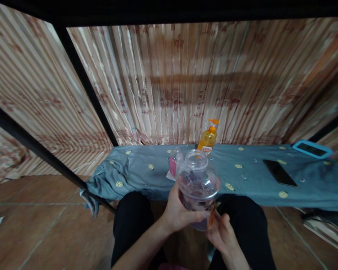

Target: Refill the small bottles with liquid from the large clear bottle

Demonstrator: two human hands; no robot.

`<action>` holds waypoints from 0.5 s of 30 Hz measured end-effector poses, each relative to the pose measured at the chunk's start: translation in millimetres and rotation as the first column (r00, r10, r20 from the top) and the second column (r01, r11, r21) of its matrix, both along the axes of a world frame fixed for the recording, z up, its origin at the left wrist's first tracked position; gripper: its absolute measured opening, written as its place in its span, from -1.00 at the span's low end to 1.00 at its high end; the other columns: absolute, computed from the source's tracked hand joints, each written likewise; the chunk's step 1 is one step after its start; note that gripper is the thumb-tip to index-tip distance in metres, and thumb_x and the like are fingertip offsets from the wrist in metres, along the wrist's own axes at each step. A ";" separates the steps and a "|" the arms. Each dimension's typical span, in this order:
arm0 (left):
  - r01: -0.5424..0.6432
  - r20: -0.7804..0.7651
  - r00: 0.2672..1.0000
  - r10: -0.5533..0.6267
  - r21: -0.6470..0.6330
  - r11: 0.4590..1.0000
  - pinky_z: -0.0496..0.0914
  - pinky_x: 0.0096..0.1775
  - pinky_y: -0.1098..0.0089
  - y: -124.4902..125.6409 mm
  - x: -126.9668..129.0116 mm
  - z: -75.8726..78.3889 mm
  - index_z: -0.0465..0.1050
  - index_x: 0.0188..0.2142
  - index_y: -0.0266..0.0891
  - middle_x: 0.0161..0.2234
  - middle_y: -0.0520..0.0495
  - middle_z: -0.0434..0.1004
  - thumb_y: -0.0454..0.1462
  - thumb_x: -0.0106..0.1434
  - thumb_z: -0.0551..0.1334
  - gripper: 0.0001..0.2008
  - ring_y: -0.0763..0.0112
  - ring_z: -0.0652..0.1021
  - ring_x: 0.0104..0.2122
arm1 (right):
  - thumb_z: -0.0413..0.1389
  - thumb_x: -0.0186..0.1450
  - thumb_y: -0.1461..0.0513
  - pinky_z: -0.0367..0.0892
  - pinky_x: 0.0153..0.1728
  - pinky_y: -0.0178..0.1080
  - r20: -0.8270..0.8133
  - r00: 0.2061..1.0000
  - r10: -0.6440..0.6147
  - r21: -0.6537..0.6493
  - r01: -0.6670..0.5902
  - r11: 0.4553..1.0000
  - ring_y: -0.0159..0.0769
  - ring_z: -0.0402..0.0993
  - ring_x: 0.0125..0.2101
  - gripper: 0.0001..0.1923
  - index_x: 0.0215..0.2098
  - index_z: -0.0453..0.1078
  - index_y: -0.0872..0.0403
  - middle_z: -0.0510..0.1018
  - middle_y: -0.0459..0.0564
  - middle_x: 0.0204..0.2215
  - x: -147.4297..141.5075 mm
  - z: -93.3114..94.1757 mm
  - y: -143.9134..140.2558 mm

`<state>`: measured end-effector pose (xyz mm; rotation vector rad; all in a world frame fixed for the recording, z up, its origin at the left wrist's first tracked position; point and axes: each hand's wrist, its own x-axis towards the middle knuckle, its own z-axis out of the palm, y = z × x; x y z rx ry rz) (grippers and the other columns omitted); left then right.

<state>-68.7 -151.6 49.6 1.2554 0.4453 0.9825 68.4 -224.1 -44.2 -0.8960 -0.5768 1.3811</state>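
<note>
Your left hand (180,213) grips the clear plastic wide-mouthed bottle (197,187) around its side. Your right hand (222,232) is closed on its base, above your knees.

Looking down now at the person's own body: two bare forearms come up from the bottom edge, no sleeves in view, no watch, no bracelet or ring that can be made out. The left hand (180,212) is uncovered, no glove; the right hand (222,234) is bare as well. Below them, both legs are in plain black trousers (132,225), dark fabric with no visible pattern, seam or logo. A small strip of pink shows at the very bottom between the arms, too little to identify.
</note>
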 end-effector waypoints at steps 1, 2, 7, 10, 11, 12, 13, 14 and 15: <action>0.015 0.015 1.000 -0.015 -0.016 1.000 0.44 0.02 0.06 -2.4 1.8 4.2 0.30 0.01 -0.27 -0.02 -0.26 0.53 -0.07 -0.22 0.51 -0.19 -0.02 0.54 -0.02 | 0.13 -0.17 -0.40 0.33 -0.03 0.27 -0.041 0.999 0.016 -0.012 -0.017 1.000 0.09 0.60 -0.19 -0.34 -0.35 0.56 -0.19 0.70 0.00 -0.38 -2.1 -1.6 -0.9; 0.027 0.020 0.999 -0.026 -0.023 0.999 0.44 0.02 0.06 -4.5 3.6 7.9 0.30 0.01 -0.26 -0.02 -0.25 0.53 -0.05 -0.21 0.51 -0.19 -0.02 0.54 -0.02 | 0.15 -0.23 -0.41 0.34 -0.06 0.30 -0.075 0.997 0.026 -0.020 -0.028 0.999 0.10 0.62 -0.28 -0.34 -0.43 0.57 -0.16 0.68 -0.01 -0.49 -4.1 -2.1 -1.4; -0.006 0.011 1.000 0.006 0.018 1.000 0.41 0.07 0.06 -7.0 12.6 14.6 0.30 0.05 -0.25 -0.02 -0.23 0.52 -0.02 -0.21 0.51 -0.15 -0.03 0.52 0.01 | 0.33 -0.33 -0.27 0.39 -0.13 0.31 -0.192 0.981 0.031 -0.026 -0.037 0.999 -0.07 0.60 -0.52 -0.43 -0.49 0.53 -0.11 0.67 -0.10 -0.54 -6.3 4.7 -0.3; -0.057 -0.001 0.998 0.058 0.079 0.995 0.34 0.14 0.05 -0.9 15.7 12.6 0.18 0.16 -0.21 0.08 -0.25 0.44 0.03 -0.20 0.50 -0.03 -0.03 0.46 0.09 | 0.37 -0.28 -0.17 0.47 -0.23 0.21 -0.229 0.973 0.016 -0.021 -0.021 1.000 -0.12 0.60 -0.52 -0.50 -0.47 0.53 -0.10 0.68 -0.14 -0.50 -5.5 13.3 4.0; -0.084 0.004 0.996 0.084 0.116 0.990 0.30 0.18 0.06 1.2 15.3 12.9 0.13 0.21 -0.19 0.14 -0.26 0.38 0.04 -0.18 0.49 0.02 -0.02 0.41 0.14 | 0.36 -0.24 -0.17 0.51 -0.30 0.14 -0.235 0.972 0.006 -0.018 -0.010 1.000 -0.13 0.61 -0.50 -0.53 -0.46 0.54 -0.11 0.69 -0.13 -0.47 -5.6 16.8 6.1; -0.128 0.019 0.992 0.126 0.161 0.979 0.25 0.22 0.07 2.6 13.9 14.5 0.07 0.24 -0.17 0.21 -0.26 0.29 0.05 -0.15 0.47 0.04 -0.01 0.34 0.20 | 0.33 -0.19 -0.17 0.52 -0.37 0.05 -0.238 0.971 -0.006 -0.014 0.002 1.000 -0.14 0.61 -0.47 -0.55 -0.44 0.55 -0.12 0.69 -0.12 -0.44 -5.6 20.5 8.5; -0.193 0.045 0.981 0.188 0.215 0.957 0.20 0.25 0.09 3.0 11.2 17.5 0.04 0.26 -0.14 0.27 -0.25 0.19 0.04 -0.11 0.46 0.03 0.01 0.26 0.26 | 0.29 -0.14 -0.19 0.52 -0.42 -0.03 -0.233 0.972 -0.014 -0.010 0.011 1.000 -0.14 0.62 -0.44 -0.55 -0.41 0.56 -0.12 0.70 -0.09 -0.40 -5.5 24.1 11.0; -0.268 0.069 0.964 0.258 0.275 0.923 0.14 0.28 0.11 1.7 7.4 22.0 0.05 0.26 -0.11 0.30 -0.21 0.13 0.01 -0.04 0.44 -0.05 0.05 0.19 0.30 | 0.23 -0.08 -0.21 0.51 -0.46 -0.10 -0.219 0.976 -0.017 -0.005 0.016 1.000 -0.14 0.62 -0.42 -0.54 -0.37 0.57 -0.12 0.70 -0.05 -0.36 -5.1 27.6 13.7; -0.342 0.105 0.940 0.326 0.321 0.883 0.11 0.30 0.13 -1.4 2.3 27.8 0.09 0.25 -0.08 0.30 -0.18 0.14 -0.05 0.04 0.42 -0.15 0.10 0.17 0.31 | 0.18 -0.03 -0.22 0.50 -0.48 -0.14 -0.195 0.981 -0.015 0.002 0.016 1.000 -0.14 0.63 -0.39 -0.50 -0.32 0.58 -0.11 0.70 -0.01 -0.31 -4.2 30.6 16.2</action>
